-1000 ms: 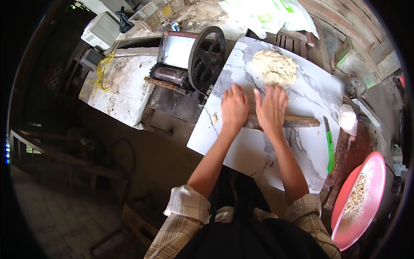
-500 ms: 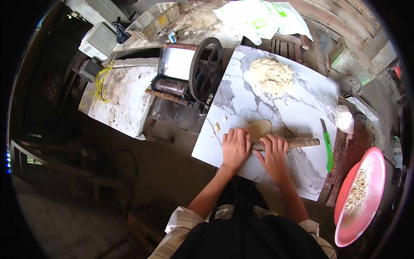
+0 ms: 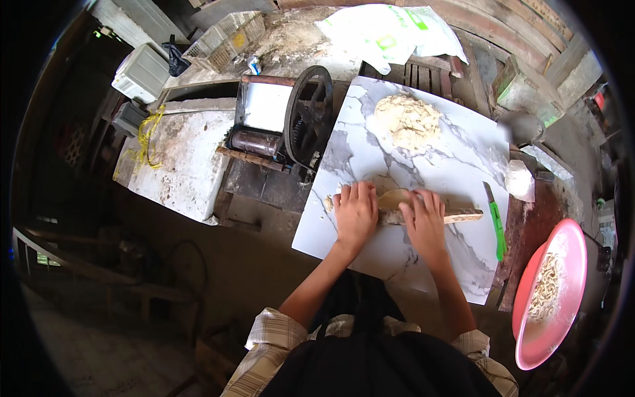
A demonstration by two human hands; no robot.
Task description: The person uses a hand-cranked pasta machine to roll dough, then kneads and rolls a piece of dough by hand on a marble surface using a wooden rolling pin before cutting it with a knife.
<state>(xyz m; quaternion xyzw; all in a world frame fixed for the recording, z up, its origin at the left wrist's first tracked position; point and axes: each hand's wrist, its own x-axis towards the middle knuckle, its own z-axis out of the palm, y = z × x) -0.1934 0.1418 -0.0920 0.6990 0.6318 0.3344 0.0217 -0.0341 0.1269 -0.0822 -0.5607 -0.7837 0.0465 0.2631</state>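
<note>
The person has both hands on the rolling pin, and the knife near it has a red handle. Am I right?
Not quite: the knife has a green handle, as the head view shows. The left hand and right hand are indeed on the rolling pin.

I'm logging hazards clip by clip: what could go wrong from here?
The knife lies beside the right end of the rolling pin; if the pin slides that way, it might knock the knife toward the nearby edge of the marbled board.

The right hand on the pin could brush the blade if it strayed right.

The flat dough piece against the pin might stick to it and tear.
</note>
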